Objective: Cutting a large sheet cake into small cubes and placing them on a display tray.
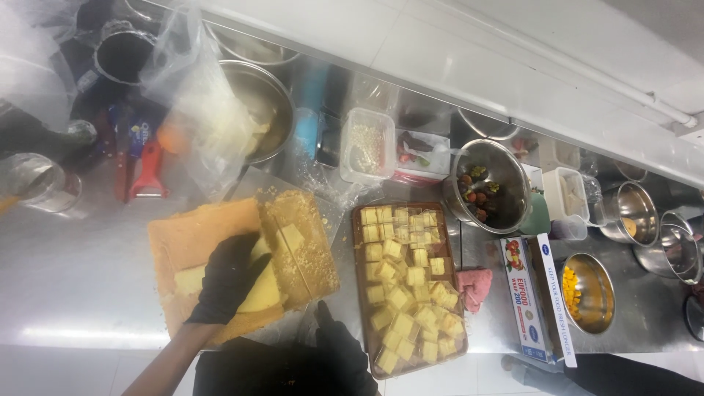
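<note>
Black-gloved left hand [227, 279] lies flat, fingers spread, on yellow sponge cake [192, 242]; right hand's [339, 346] grip unclear.

The left hand [229, 279], in a black glove, lies palm down with fingers pointing toward the upper right, its bare forearm running to the lower left edge. The right hand [339, 345], also black-gloved, sits low at bottom centre, fingers loosely curled.
</note>
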